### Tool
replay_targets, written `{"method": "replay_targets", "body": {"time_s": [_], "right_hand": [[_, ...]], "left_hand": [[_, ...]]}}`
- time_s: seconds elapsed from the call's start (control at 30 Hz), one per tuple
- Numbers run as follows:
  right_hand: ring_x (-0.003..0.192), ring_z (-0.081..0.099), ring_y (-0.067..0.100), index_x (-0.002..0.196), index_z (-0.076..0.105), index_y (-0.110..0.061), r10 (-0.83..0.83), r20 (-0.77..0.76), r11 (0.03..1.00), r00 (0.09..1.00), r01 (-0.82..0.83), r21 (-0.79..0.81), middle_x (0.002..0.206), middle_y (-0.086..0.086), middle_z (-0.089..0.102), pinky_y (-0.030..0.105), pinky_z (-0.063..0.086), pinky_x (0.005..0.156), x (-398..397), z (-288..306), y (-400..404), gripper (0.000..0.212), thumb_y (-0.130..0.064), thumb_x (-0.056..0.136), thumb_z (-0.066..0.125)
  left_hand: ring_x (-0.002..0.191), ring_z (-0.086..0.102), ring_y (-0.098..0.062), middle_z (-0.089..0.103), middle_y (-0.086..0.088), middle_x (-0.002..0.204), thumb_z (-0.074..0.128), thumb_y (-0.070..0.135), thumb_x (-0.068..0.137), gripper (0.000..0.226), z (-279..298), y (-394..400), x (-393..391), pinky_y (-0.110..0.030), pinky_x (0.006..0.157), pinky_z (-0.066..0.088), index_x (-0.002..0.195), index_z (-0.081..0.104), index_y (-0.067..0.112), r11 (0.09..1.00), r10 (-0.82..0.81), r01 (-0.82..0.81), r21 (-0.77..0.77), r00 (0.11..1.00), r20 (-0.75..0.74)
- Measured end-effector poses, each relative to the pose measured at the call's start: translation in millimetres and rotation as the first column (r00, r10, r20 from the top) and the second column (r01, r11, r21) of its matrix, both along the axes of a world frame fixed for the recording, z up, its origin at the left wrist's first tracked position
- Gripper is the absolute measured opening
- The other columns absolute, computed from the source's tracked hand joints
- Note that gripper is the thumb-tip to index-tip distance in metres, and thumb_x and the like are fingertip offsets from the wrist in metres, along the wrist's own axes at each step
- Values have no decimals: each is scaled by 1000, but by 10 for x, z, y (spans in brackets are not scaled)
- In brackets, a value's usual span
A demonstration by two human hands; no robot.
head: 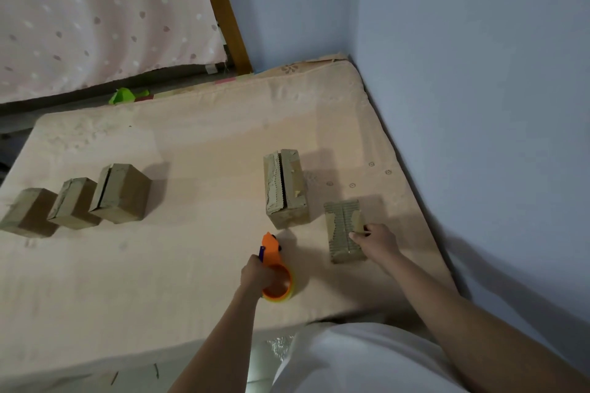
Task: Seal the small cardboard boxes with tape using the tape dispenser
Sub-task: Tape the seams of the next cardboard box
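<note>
Five cardboard boxes [121, 193] sit on the mattress [198, 143]; left hand [257, 273] grips the tape dispenser [274, 268], right hand [378, 241] holds the nearest box [343, 230].

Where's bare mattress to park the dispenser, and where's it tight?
Widest bare patch: mid-mattress, between the row of three boxes on the left and the open box. The near-left strip ahead of the left hand holding the tape dispenser is bare too. Tight on the right: the right hand holds the box close beside the open one, near the wall.

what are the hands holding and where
Left hand grips the orange tape dispenser at its roll end; right hand holds the nearest cardboard box by its right edge.
</note>
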State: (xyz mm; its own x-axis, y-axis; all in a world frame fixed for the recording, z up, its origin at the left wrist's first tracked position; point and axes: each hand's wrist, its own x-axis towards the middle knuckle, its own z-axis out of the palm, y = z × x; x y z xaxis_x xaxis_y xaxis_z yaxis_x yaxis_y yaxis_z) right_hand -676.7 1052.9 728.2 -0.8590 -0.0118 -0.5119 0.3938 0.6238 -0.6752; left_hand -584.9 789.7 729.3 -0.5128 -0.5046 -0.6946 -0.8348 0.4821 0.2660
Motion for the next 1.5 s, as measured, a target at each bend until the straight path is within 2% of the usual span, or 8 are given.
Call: {"method": "replay_targets", "body": {"time_s": [0.33,0.5,0.63,0.9,1.03,1.13,1.3,1.5], "right_hand": [[100,68,23,115,72,-13,-18,13,1000,1000,19,-22,108,4,74,37,56,89,2,24,16,33,-35,90,70],[89,67,18,111,73,-15,-9,47,1000,999,10,-24,101,2,74,25,51,68,-22,92,35,30,-35,90,71],[88,70,18,104,76,-15,-30,71,999,997,33,-43,95,1,75,30,56,77,-50,88,38,24,-32,87,73],[88,72,23,92,76,-15,-64,161,989,985,84,-121,93,5,76,42,59,86,-84,61,76,21,-33,82,78],[89,72,25,105,71,-2,-173,280,934,944,247,-257,99,12,75,33,60,69,-94,173,142,25,-21,88,75],[86,70,25,111,67,0,-243,330,886,912,347,-307,102,16,73,27,53,57,-97,246,174,24,-18,94,68],[91,69,26,115,65,0,-318,308,853,897,412,-319,103,14,71,38,61,77,-152,374,228,26,-15,94,64],[87,75,25,115,64,-1,-123,300,841,946,260,-474,98,15,74,33,62,74,-34,917,96,25,-19,98,63]], "left_hand": [[103,60,-36,62,-17,112,55,11,90,22,-62,40,42,-39,81,48,112,57,6,993,-22,13,-119,997,-78],[74,51,-30,56,-15,91,44,-5,83,17,125,3,-45,-37,62,43,94,42,9,997,-69,61,-46,982,-178],[75,52,-25,54,-8,87,49,-8,84,30,309,-9,-58,-32,55,41,103,44,15,996,-68,78,40,972,-224],[72,50,-18,56,-3,81,50,-9,83,30,653,108,-186,-27,55,35,100,54,16,961,-264,276,4,923,-281],[85,54,-23,60,-2,93,52,-9,82,40,742,156,-290,-28,62,43,108,53,21,928,-371,357,-106,863,-342],[100,55,-28,60,-4,108,55,-4,80,43,750,193,-352,-43,83,52,114,54,22,900,-435,395,-183,820,-371],[109,44,-26,54,-5,124,57,0,84,43,754,350,-386,-36,91,40,124,49,15,832,-551,464,-305,754,-357],[115,51,-25,54,-5,132,70,13,83,57,640,435,-363,-41,97,43,131,40,17,809,-585,495,-318,731,-351]]}}
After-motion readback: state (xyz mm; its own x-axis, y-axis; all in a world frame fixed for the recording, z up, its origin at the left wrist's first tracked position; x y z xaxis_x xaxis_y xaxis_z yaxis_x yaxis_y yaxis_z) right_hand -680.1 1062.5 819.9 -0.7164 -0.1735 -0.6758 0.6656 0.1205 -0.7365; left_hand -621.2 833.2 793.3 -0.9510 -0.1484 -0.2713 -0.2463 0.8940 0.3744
